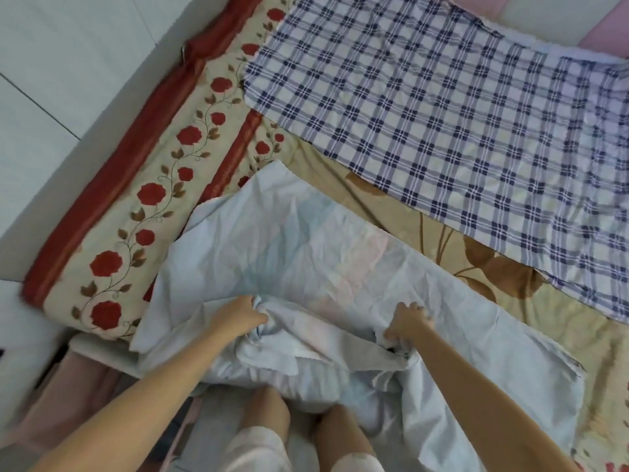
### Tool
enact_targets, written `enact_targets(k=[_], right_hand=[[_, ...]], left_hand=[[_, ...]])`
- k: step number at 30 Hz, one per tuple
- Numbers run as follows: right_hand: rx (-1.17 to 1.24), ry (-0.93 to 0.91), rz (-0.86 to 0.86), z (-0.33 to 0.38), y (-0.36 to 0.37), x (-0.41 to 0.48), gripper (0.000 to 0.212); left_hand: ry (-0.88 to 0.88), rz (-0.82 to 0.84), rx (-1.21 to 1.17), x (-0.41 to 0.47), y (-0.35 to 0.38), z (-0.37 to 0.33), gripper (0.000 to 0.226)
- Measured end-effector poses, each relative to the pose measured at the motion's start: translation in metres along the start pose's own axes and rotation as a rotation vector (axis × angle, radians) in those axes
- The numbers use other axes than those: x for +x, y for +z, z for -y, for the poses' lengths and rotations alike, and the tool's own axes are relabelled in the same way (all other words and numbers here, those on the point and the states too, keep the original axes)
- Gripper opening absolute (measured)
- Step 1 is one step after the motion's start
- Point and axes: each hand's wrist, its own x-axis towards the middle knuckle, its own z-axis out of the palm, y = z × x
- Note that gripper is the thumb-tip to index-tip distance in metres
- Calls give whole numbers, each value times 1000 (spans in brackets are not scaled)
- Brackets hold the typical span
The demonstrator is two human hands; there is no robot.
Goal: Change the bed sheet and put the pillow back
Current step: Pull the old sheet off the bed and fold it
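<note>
My left hand point(243, 316) and right hand point(406, 323) are each clenched on a fistful of the pale blue sheet point(306, 247). It lies crumpled at the near edge of the bed, sagging toward my knees. The rose-patterned bedding point(146, 199) shows bare along the left edge, and a blue checked cloth point(442, 114) lies across the far side. I judge the change barely begun: spreading, squaring and the pillow, which I cannot see, all remain.
</note>
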Motion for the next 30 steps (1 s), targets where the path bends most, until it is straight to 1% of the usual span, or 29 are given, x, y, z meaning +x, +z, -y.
enact_targets(k=[1,2,3,4,5,7,9,10,11,12,13,14,15,17,18,21,23,24,26,28,30], right_hand=[[82,-30,-52,19,-7,21,72],[216,-63,-109,36,-15,46,78],[355,-95,-183,52,-25,73,83],[463,-116,-257,65,-35,101,87],[517,-122,-315,76,-45,128,91],[470,-118,-373,90,-64,175,99],[350,-54,-374,98,-73,207,102],[311,-19,-369,100,-73,217,96],[298,-4,-377,101,-72,221,81],[297,-22,-429,101,-69,222,61],[283,-76,-532,101,-63,219,42],[255,-163,-679,102,-55,214,36],[217,-273,-830,100,-43,207,38],[146,-441,-1097,95,-17,190,40],[110,-490,-1170,92,-1,182,37],[77,-556,-1192,79,43,163,33],[83,-596,-1211,71,63,158,31],[87,-613,-1214,68,69,157,30],[97,-641,-1196,65,75,157,26],[115,-648,-1168,64,75,157,23],[142,-653,-1148,63,73,160,22]], left_hand=[[20,63,73,19,4,5,21],[26,130,167,37,9,8,17],[43,177,263,57,15,13,20],[53,186,367,75,21,15,40],[67,151,449,89,25,16,55],[145,39,485,112,28,11,65],[250,-63,467,129,24,-2,77],[312,-116,462,136,22,-10,80],[376,-174,439,142,21,-18,77],[435,-226,387,148,20,-26,69],[500,-282,333,153,20,-33,60],[577,-353,297,157,19,-41,52],[658,-435,291,161,19,-49,48],[819,-549,348,167,18,-64,47],[877,-566,388,170,19,-71,50],[967,-537,494,183,25,-89,68],[1022,-485,653,201,31,-95,77],[1062,-460,733,211,34,-97,75],[1146,-394,861,226,37,-102,57],[1207,-325,920,234,39,-106,43],[1228,-263,955,237,38,-106,41]])
